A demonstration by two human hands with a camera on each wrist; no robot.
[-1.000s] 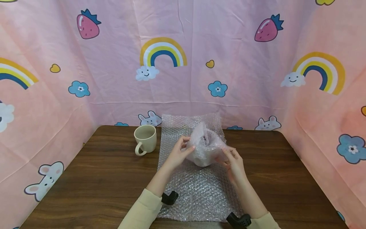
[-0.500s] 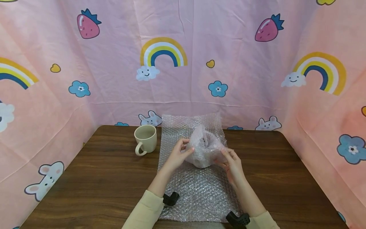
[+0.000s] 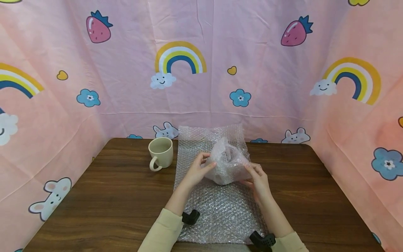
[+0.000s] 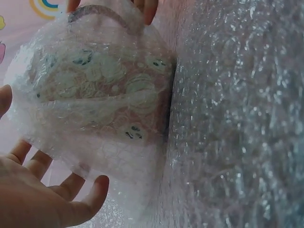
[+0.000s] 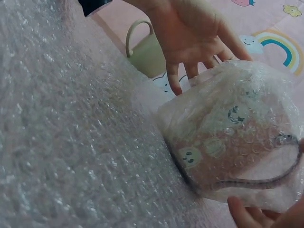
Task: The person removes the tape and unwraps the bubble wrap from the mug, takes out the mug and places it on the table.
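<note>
Both hands hold a mug wrapped in bubble wrap, its loose top gathered and folded over. Through the plastic, the right wrist view shows pinkish printed sides and a dark-edged handle. My left hand grips the bundle's left side, thumb towards me. On the opposite side my right hand grips it with thumb and fingers, partly hidden behind the wrap. Beneath lies a flat sheet of bubble wrap. In the left wrist view, curled left fingers lie against the plastic.
A plain beige mug stands left of the sheet, handle towards the front left. The dark wooden table is enclosed by a pink printed cloth at the back and sides.
The gathered top of the wrap has sunk slightly, and the bundle has shifted a little towards me. Both hands keep their hold, and the left forearm has moved slightly right.
</note>
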